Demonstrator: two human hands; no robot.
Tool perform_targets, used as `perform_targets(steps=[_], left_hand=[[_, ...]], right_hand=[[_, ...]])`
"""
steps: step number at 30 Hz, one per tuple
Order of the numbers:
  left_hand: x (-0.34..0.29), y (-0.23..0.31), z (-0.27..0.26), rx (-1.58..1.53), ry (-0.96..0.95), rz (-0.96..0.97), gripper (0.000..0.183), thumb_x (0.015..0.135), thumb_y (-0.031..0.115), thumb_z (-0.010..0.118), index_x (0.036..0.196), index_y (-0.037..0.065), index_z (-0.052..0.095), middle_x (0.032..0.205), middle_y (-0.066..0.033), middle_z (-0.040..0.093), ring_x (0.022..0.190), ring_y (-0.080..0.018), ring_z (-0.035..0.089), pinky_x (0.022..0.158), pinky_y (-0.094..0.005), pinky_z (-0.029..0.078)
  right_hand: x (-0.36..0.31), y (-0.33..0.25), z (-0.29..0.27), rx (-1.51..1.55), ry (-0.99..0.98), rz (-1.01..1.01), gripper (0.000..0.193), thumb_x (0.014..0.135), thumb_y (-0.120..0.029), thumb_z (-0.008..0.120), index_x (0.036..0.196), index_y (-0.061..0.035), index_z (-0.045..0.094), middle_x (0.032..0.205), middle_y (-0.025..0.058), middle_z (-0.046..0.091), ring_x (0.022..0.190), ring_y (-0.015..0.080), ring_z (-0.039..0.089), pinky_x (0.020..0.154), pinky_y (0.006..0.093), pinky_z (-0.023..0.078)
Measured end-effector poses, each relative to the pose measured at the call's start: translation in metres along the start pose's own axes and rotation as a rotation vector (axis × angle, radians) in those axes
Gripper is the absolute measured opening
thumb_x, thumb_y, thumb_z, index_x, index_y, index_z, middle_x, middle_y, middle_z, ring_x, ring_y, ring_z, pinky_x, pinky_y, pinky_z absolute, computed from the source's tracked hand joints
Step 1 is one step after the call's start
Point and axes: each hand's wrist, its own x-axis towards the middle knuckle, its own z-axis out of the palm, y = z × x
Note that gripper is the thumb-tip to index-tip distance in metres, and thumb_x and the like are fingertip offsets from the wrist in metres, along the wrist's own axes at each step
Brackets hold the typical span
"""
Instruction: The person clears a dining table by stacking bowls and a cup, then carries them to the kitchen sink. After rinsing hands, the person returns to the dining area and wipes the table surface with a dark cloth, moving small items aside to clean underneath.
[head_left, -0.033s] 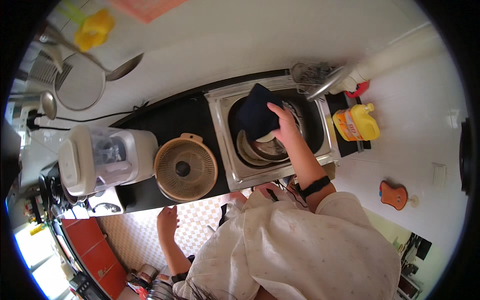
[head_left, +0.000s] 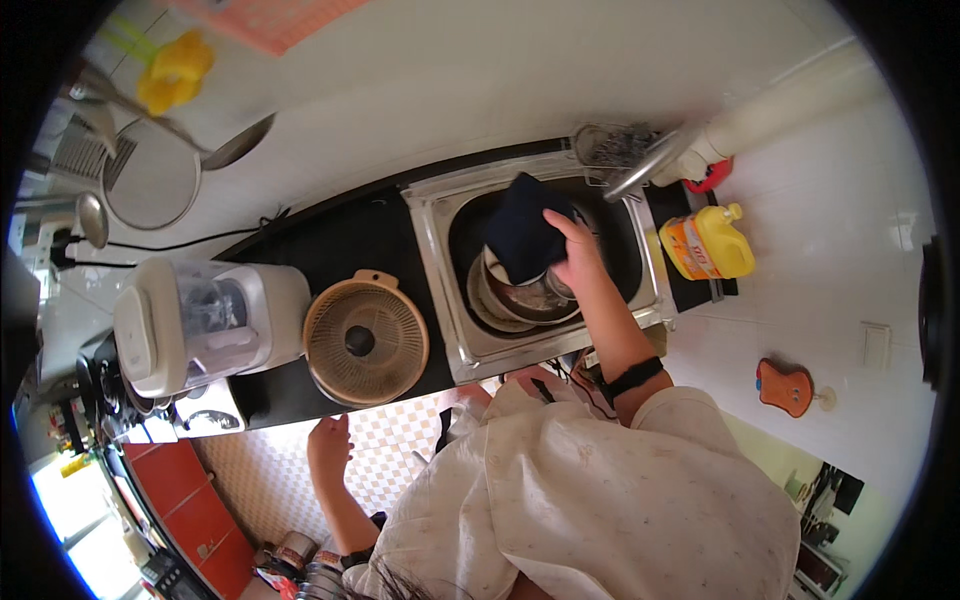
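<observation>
A dark navy cloth hangs from my right hand, pinched along its right side, with the thumb on top. It is held above the metal sink and covers part of the stacked round vessels inside. Below the cloth shows a metal pan or bowl, its full shape hidden. Off the counter's front edge, over the floor, is my left hand, its fingers curled in and nothing visible in them. The nearest thing to it is a tan slotted basket on the counter.
A white appliance with a clear front stands left of the basket. Right of the sink is a yellow jug. The tap reaches over the back right corner beside a wire holder. Ladles and a strainer hang at the left.
The cloth has shifted slightly right over the sink with my right hand, uncovering a bit more of the vessels at left. My left hand stays low and curled. The whole view has moved a little.
</observation>
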Motion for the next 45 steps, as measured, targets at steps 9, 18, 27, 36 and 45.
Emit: perform_targets(steps=[9, 18, 27, 36, 45], left_hand=[[-0.074, 0.166, 0.033, -0.087, -0.349, 0.395, 0.026, 0.105, 0.022, 0.061, 0.099, -0.002, 0.069, 0.089, -0.0092, 0.071, 0.079, -0.0167, 0.071, 0.063, -0.0309, 0.060], [-0.031, 0.253, 0.174, -0.540, -0.844, 0.424, 0.040, 0.109, 0.035, 0.059, 0.129, 0.001, 0.065, 0.117, -0.0115, 0.072, 0.108, -0.0202, 0.070, 0.092, -0.0340, 0.056], [0.058, 0.332, 0.278, -1.152, -0.720, 0.026, 0.048, 0.100, 0.042, 0.074, 0.128, 0.005, 0.063, 0.126, -0.0092, 0.068, 0.111, -0.0219, 0.065, 0.097, -0.0407, 0.053], [0.066, 0.341, 0.275, -0.819, -0.036, 0.527, 0.039, 0.101, 0.032, 0.075, 0.120, -0.002, 0.071, 0.106, -0.0034, 0.071, 0.098, -0.0134, 0.062, 0.087, -0.0289, 0.047], [0.031, 0.369, 0.298, -1.688, -0.800, 0.169, 0.041, 0.100, 0.043, 0.073, 0.116, 0.006, 0.070, 0.101, -0.0094, 0.073, 0.088, -0.0259, 0.070, 0.075, -0.0412, 0.057]], right_hand=[[0.097, -0.057, -0.138, 0.143, 0.218, -0.111, 0.036, 0.095, -0.022, 0.077, 0.128, -0.0093, 0.069, 0.128, 0.0089, 0.071, 0.110, 0.0272, 0.071, 0.098, 0.0434, 0.057], [0.030, -0.039, -0.055, 0.042, 0.166, -0.138, 0.050, 0.093, -0.017, 0.072, 0.142, -0.0152, 0.059, 0.123, 0.0090, 0.069, 0.111, 0.0269, 0.068, 0.093, 0.0448, 0.057], [0.001, -0.019, -0.010, -0.132, -0.191, 0.025, 0.058, 0.097, -0.005, 0.063, 0.153, -0.0038, 0.050, 0.134, 0.0101, 0.066, 0.119, 0.0195, 0.065, 0.103, 0.0343, 0.052], [-0.022, -0.054, -0.015, -1.179, -0.034, -0.570, 0.056, 0.079, -0.030, 0.092, 0.121, 0.0002, 0.071, 0.110, 0.0140, 0.077, 0.104, 0.0290, 0.073, 0.093, 0.0353, 0.054], [0.009, -0.024, -0.032, -0.547, 0.159, -0.426, 0.041, 0.096, -0.028, 0.075, 0.125, -0.0008, 0.066, 0.125, 0.0116, 0.063, 0.119, 0.0235, 0.059, 0.104, 0.0330, 0.043]])
